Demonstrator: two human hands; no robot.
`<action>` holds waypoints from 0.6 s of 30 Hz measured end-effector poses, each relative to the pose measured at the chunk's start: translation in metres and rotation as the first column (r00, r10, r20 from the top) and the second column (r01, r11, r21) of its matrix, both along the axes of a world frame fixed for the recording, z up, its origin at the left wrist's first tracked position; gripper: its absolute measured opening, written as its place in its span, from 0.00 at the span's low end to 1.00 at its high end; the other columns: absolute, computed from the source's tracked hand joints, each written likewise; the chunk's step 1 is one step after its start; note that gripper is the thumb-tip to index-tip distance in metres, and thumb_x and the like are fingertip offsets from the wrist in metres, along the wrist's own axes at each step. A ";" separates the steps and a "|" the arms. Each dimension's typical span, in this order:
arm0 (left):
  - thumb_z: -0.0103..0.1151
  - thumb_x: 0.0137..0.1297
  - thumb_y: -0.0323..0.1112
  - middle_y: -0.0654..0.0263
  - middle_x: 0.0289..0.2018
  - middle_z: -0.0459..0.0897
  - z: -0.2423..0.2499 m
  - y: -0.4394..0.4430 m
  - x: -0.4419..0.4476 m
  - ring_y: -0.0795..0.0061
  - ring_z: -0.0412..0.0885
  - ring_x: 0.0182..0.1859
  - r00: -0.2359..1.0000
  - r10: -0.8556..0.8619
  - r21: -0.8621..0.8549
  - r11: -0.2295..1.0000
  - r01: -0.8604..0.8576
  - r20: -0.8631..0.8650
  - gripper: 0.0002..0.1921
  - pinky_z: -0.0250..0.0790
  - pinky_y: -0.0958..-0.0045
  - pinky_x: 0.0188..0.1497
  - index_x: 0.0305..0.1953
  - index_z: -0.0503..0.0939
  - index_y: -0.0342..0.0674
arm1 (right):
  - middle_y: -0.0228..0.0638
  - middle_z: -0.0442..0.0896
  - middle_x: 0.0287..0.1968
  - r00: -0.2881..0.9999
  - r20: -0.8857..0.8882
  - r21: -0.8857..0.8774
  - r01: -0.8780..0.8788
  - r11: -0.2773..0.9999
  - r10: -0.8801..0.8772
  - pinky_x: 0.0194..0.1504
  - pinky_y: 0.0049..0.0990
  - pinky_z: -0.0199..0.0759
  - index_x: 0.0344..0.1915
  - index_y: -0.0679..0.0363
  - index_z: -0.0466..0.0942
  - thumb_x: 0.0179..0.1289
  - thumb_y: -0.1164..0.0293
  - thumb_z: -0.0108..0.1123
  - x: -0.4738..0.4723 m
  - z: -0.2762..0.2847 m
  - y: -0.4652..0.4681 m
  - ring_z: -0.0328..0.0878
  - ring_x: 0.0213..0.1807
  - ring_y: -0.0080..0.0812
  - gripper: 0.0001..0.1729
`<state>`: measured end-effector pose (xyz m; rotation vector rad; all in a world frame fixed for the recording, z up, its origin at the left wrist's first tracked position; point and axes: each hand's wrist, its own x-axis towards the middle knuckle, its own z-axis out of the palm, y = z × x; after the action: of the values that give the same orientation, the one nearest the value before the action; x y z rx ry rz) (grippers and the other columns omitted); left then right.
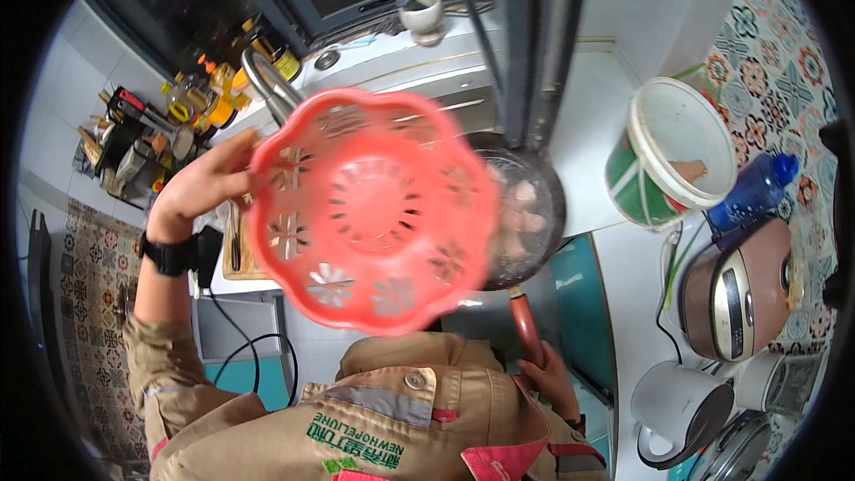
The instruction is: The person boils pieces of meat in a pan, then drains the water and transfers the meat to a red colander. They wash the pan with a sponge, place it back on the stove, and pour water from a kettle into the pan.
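My left hand (215, 180) grips the rim of a red plastic colander (374, 204) with a scalloped edge and flower-shaped holes. The colander is tilted, its inside faces me, and it looks empty and slightly blurred. Beyond its right edge sits a dark frying pan (558, 207) with liquid and pale, pinkish pieces of food (524, 210) in it. The colander hides the pan's left part. My right hand (549, 379) is closed around the pan's reddish-brown handle (528, 331).
A steel faucet (264, 83) rises behind the colander. Sauce bottles (214, 97) and a wooden cutting board (244, 257) are at left. A white bucket (678, 147), a rice cooker (741, 294) and an electric kettle (678, 404) line the right counter. A mortar (422, 17) stands on the sill.
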<state>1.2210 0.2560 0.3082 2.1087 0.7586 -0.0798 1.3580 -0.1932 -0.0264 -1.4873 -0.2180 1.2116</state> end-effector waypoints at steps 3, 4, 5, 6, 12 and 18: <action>0.52 0.59 0.30 0.67 0.41 0.77 -0.038 0.054 -0.068 0.79 0.78 0.36 0.954 0.296 0.012 0.955 -0.296 -0.033 0.17 0.77 0.78 0.28 0.50 0.67 0.38 | 0.31 0.76 0.30 0.968 0.226 -0.210 -0.062 0.976 0.110 0.26 0.24 0.66 0.52 0.61 0.70 0.50 0.63 0.72 -0.001 0.018 0.015 0.74 0.26 0.24 0.31; 0.51 0.60 0.31 0.65 0.42 0.77 -0.061 0.070 -0.078 0.77 0.79 0.37 0.939 0.344 0.000 0.939 -0.344 0.003 0.18 0.78 0.75 0.29 0.52 0.67 0.37 | 0.37 0.81 0.35 0.871 0.461 -0.335 -0.008 0.942 0.171 0.31 0.31 0.71 0.54 0.62 0.69 0.46 0.62 0.73 -0.004 0.018 0.024 0.79 0.32 0.34 0.36; 0.51 0.61 0.31 0.65 0.43 0.77 -0.087 0.084 -0.081 0.75 0.80 0.38 0.923 0.385 -0.049 0.922 -0.384 0.019 0.19 0.79 0.75 0.29 0.53 0.67 0.37 | 0.40 0.81 0.36 0.820 0.545 -0.320 0.013 0.947 0.173 0.33 0.33 0.72 0.54 0.62 0.69 0.46 0.62 0.73 -0.002 0.019 0.031 0.80 0.34 0.38 0.35; 0.51 0.62 0.31 0.63 0.43 0.76 -0.116 0.094 -0.080 0.73 0.81 0.38 0.906 0.423 -0.165 0.895 -0.415 0.016 0.18 0.80 0.73 0.30 0.54 0.67 0.36 | 0.42 0.81 0.38 0.787 0.589 -0.367 0.058 0.929 0.183 0.34 0.35 0.72 0.53 0.61 0.69 0.46 0.62 0.72 -0.003 0.021 0.039 0.80 0.36 0.41 0.35; 0.45 0.66 0.26 0.58 0.45 0.75 -0.249 0.126 -0.043 0.68 0.82 0.39 0.877 0.476 -0.420 0.812 -0.405 0.075 0.18 0.81 0.75 0.30 0.57 0.62 0.32 | 0.47 0.80 0.29 0.691 0.661 -0.602 0.258 0.755 0.291 0.32 0.38 0.72 0.39 0.58 0.71 0.43 0.66 0.71 -0.013 0.024 0.081 0.79 0.30 0.51 0.23; 0.51 0.62 0.23 0.52 0.38 0.74 -0.336 0.171 0.013 0.66 0.83 0.30 0.879 0.314 -0.084 0.949 -0.305 0.358 0.10 0.78 0.73 0.25 0.43 0.65 0.29 | 0.41 0.76 0.24 0.805 0.587 -0.604 0.364 0.709 0.086 0.31 0.31 0.69 0.33 0.64 0.72 0.41 0.75 0.66 -0.024 0.005 0.087 0.73 0.23 0.37 0.16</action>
<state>1.2341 0.4273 -0.0277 1.8744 0.8458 0.4674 1.3344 -0.1060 -0.0209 -2.4983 -0.0271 0.6699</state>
